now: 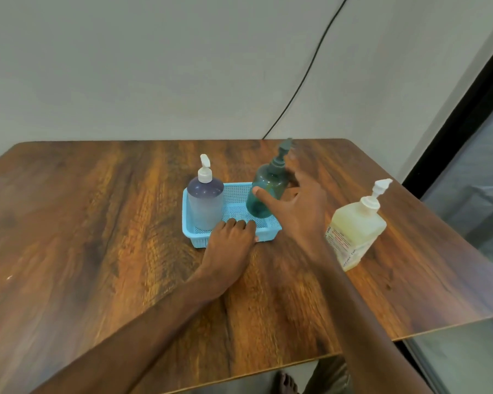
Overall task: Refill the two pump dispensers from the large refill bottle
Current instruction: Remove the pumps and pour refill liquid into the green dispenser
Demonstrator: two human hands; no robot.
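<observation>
Head view: blue basket [236,188] on wooden surface [97,223].
Purple dispenser [205,203]: upright, basket's left end.
Teal dispenser [268,180]: tilted, basket's right end.
Refill bottle [356,223]: on surface, right of basket.
Left hand [231,240]: grip clamped on basket's near rim.
Right hand [299,211]: grip apart, thumb touching teal dispenser.

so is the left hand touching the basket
Touching. Head view: the left hand has its fingers curled over the front rim of the basket, thumb against its front wall.
</observation>
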